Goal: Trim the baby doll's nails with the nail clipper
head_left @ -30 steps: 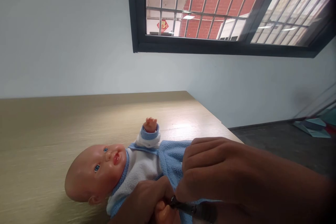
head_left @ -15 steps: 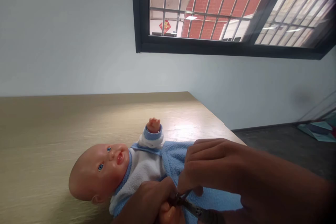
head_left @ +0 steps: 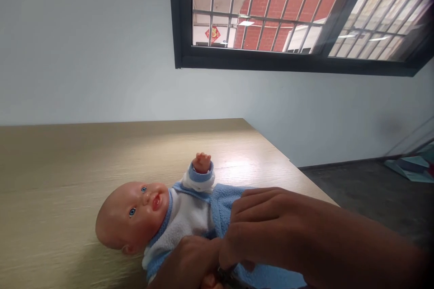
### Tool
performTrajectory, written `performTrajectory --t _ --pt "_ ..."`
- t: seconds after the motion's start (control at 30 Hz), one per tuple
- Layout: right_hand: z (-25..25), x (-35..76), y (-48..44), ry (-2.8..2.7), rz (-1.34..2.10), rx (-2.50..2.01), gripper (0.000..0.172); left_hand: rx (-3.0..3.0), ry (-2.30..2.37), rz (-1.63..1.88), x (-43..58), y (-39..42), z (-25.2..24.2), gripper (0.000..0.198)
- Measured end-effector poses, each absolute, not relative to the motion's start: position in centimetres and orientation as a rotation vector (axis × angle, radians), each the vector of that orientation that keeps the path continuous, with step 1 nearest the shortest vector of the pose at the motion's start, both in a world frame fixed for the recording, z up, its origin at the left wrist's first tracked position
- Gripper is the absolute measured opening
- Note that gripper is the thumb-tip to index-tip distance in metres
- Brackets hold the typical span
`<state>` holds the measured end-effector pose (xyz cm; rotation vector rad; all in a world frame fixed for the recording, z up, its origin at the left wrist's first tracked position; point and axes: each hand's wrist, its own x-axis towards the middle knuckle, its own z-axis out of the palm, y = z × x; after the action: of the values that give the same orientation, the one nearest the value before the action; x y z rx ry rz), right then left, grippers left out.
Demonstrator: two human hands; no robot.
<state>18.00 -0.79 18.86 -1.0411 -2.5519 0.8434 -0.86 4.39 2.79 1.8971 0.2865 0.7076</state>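
A doll [head_left: 159,221] lies on its back on a table [head_left: 68,167], near the table's right edge and close to the bottom of the view. Its head is smooth, glossy plastic, bald and rounded; its suit is soft fleece, white over the chest and blue at the collar, cuff and lower body. One small plastic arm sticks up from a blue-and-white cuff. The table top is pale wood-grain laminate, flat and matte with a bright sheen near the far corner.

The right hand [head_left: 267,230] lies curled over the doll's blue middle, fingers bent and bunched, thumb hidden underneath. The left hand [head_left: 190,264] is closed just below the doll's chest, touching the fleece; most of it is cut off by the bottom edge. A dark sliver shows between the two hands at the frame's bottom, too little to name, and whether either hand pinches it or the cloth cannot be told. The doll's legs are hidden under the right forearm.

Left of the doll the table runs wide and bare; the right edge drops to a dark floor [head_left: 373,194]
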Motion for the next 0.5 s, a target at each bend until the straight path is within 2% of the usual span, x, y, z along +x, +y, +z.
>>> performTrajectory --t 0.1,0.17,0.33,0.5 --pt "18.8 18.5 -1.1 -2.512 0.843 -1.075 0.015 1.915 0.230 0.753 -1.3 3.9 3.3 0.030" --pt "18.9 18.8 -1.3 -2.499 0.762 -1.003 0.014 1.905 0.224 0.795 -1.8 3.6 4.1 0.041" --pt "19.0 18.7 -1.1 -2.506 0.795 -0.930 0.032 1.838 0.195 0.810 -2.0 3.6 5.4 0.067" --pt "19.6 17.9 -0.9 -2.469 0.858 -1.014 0.016 1.815 0.017 0.919 -1.4 4.1 4.8 0.053"
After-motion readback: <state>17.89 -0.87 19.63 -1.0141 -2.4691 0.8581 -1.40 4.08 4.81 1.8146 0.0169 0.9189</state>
